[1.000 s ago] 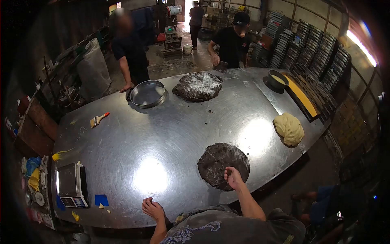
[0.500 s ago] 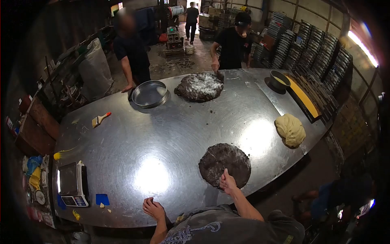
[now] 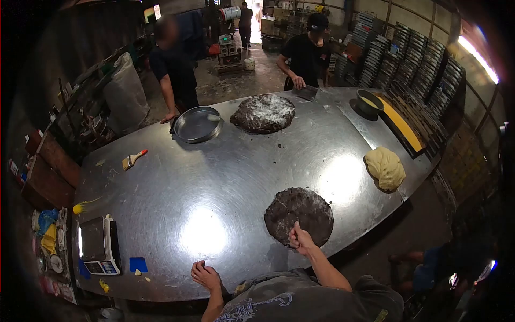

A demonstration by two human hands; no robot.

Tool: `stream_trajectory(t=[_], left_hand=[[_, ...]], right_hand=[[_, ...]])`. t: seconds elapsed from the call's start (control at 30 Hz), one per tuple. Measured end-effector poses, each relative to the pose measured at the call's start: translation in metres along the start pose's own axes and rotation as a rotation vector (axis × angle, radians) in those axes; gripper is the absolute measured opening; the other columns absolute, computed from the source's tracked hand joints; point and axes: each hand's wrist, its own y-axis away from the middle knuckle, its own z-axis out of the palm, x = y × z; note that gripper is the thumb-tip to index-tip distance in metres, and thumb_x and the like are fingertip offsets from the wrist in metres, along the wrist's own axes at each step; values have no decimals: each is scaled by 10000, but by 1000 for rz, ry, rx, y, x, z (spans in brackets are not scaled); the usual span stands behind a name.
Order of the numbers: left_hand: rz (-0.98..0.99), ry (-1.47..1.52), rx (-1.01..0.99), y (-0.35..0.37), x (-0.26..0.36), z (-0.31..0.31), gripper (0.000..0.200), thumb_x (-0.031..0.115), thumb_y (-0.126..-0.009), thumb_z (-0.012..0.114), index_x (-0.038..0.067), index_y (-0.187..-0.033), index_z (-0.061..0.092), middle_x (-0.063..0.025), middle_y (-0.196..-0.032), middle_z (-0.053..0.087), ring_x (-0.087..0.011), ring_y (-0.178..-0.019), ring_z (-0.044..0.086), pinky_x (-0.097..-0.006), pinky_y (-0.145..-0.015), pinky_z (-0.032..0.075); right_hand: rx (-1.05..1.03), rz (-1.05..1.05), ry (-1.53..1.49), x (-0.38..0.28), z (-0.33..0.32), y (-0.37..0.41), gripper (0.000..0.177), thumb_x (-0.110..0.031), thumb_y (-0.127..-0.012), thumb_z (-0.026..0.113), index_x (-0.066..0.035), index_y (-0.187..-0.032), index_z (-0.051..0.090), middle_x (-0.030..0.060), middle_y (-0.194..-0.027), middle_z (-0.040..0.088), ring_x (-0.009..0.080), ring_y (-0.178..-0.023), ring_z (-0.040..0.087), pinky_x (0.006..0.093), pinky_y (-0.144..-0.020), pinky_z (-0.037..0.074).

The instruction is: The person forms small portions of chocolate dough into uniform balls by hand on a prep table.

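A round, flattened slab of dark brown dough (image 3: 289, 209) lies on the metal table, lightly floured at its rim. Over its near edge is my right hand (image 3: 302, 241), fingers curled closed and thumb uppermost. What it grips, if anything, is hidden. My left hand (image 3: 206, 275) rests near the table's front edge, to the left of the slab, its fingers loosely bent and slightly apart, with nothing clearly held.
Across the metal table (image 3: 161, 182) lie a floured dark dough mound (image 3: 264, 114), a round sieve (image 3: 198, 124), a brush (image 3: 134, 160), a scale (image 3: 99, 244), pale dough (image 3: 385, 168) and a bowl (image 3: 369, 103). Two co-workers stand opposite, one holding a flat scraper (image 3: 306, 93).
The co-worker at the far right has swung the scraper rightward, away from the floured mound. A person in the background has walked farther off. My hands have barely moved.
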Motion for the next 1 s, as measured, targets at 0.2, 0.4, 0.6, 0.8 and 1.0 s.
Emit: stream_trajectory(t=[0.2,0.4,0.6,0.8,1.0], left_hand=[[19,-18,15,-1,-5,4,199,84,-883,551,111,-1074,597,-98,-1266,519,-328,-1254,435,-516,-1067,300],[10,-29,1,1,-4,5,205,97,-887,555,102,-1086,600,-102,-1283,521,-330,-1257,435,-515,-1071,301],[25,-40,24,0,-5,7,198,104,-889,555,98,-1081,600,-104,-1279,525,-332,-1254,434,-513,-1064,305],[12,-44,8,1,0,2,198,100,-890,551,109,-1081,600,-99,-1275,522,-329,-1250,432,-513,-1058,309],[8,-66,-17,2,-1,2,202,98,-898,545,117,-1095,589,-98,-1294,504,-326,-1243,431,-515,-1057,309]], right_hand=[[25,-67,-7,-2,-6,-3,446,-512,-1044,460,-139,-801,494,-7,-643,475,88,-452,361,264,-429,309],[20,-220,-53,-13,6,-5,291,-350,-1060,503,-80,-959,543,84,-890,598,168,-726,561,315,-665,465],[-4,-213,-88,-13,12,-8,311,-390,-1065,483,-114,-941,552,47,-841,575,136,-651,516,303,-623,441],[-167,-82,-194,2,0,-18,471,-478,-1053,462,-133,-733,481,15,-621,470,121,-435,349,307,-442,310],[-28,-149,-227,-22,17,-1,247,-260,-1036,503,-74,-882,555,104,-860,629,173,-662,558,312,-616,473]])
